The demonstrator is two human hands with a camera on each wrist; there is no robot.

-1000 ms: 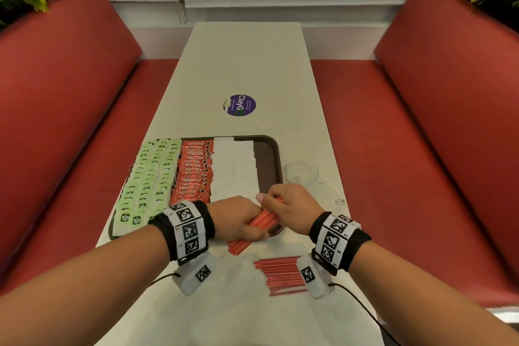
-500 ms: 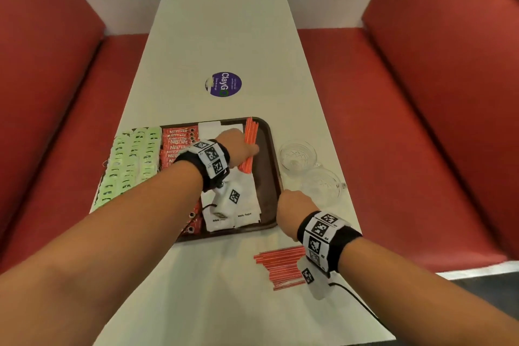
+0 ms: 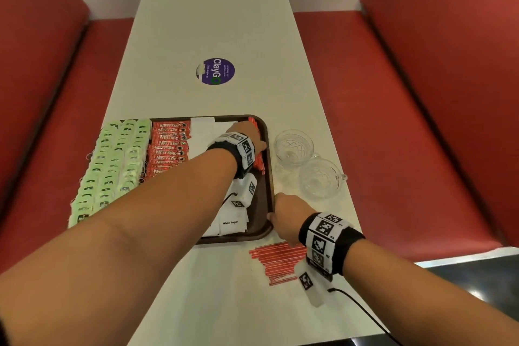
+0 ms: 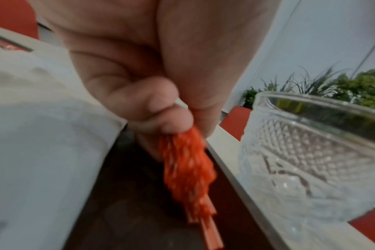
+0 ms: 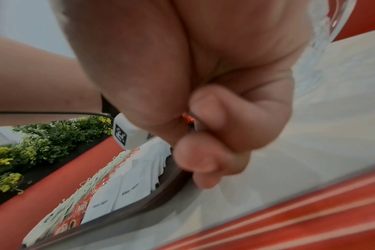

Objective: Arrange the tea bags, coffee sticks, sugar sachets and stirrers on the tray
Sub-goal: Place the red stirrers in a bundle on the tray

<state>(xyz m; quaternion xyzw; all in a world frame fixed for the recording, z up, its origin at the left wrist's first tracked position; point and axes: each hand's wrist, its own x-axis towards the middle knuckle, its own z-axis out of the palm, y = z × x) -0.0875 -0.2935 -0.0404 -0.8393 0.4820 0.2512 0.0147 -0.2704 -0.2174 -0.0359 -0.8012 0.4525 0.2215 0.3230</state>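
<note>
Green tea bags (image 3: 109, 166), red coffee sticks (image 3: 167, 146) and white sugar sachets (image 3: 230, 223) are already lying in rows on the brown plastic tray (image 3: 271, 177). The left hand (image 3: 247, 139) is holding a bundle of thin red stirrers (image 4: 186, 167) at the tray's right side. The right hand (image 3: 289, 215), fingers curled, is touching the near right rim; whether it is holding something I cannot tell. More loose red stirrers (image 3: 278, 262) are waiting on the white table (image 3: 224, 8).

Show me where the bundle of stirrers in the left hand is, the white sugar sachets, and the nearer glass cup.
bundle of stirrers (image 4: 187, 167): left wrist view, middle of the orange bundle.
white sugar sachets (image 3: 231, 222): head view, printed front sachet.
nearer glass cup (image 3: 318, 178): head view, inside of the bowl.

Green tea bags (image 3: 109, 166), red-and-white striped stirrers (image 3: 278, 261), brown tray (image 3: 268, 177).
</note>
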